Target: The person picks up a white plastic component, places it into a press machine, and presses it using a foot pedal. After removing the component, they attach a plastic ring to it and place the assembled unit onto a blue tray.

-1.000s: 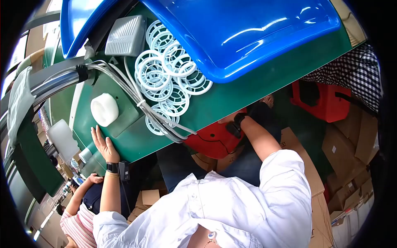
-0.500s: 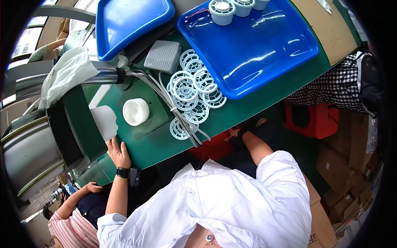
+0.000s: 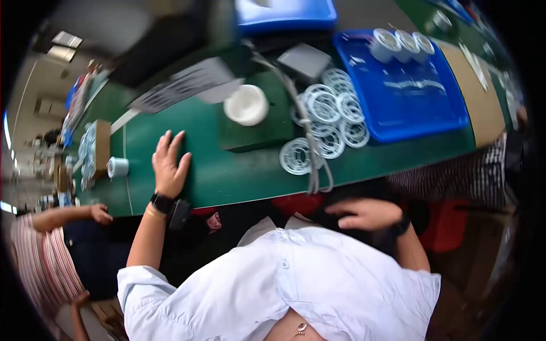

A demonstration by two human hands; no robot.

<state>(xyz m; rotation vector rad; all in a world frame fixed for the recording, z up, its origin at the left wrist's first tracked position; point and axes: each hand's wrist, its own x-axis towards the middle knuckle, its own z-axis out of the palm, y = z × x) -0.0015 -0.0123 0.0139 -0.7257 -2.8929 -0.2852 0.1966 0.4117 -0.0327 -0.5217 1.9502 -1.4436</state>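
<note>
Fingers of the left hand (image 3: 170, 172) were spread apart and laid flat on the green table (image 3: 227, 176). The right hand (image 3: 371, 215) was held just off the table's near edge, its fingers loosely stretched out and slightly blurred. A white round piece (image 3: 246, 105) was set on a dark green plate (image 3: 253, 137), between the left hand and a pile of pale rings (image 3: 325, 118).

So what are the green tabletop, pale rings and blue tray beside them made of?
Green tabletop: perhaps vinyl or rubber, given its smooth, soft sheen.
Pale rings: likely stiff plastic, from their regular spokes; blur hides the finish.
Blue tray: probably glossy plastic, given bright reflections and rounded corners.
</note>
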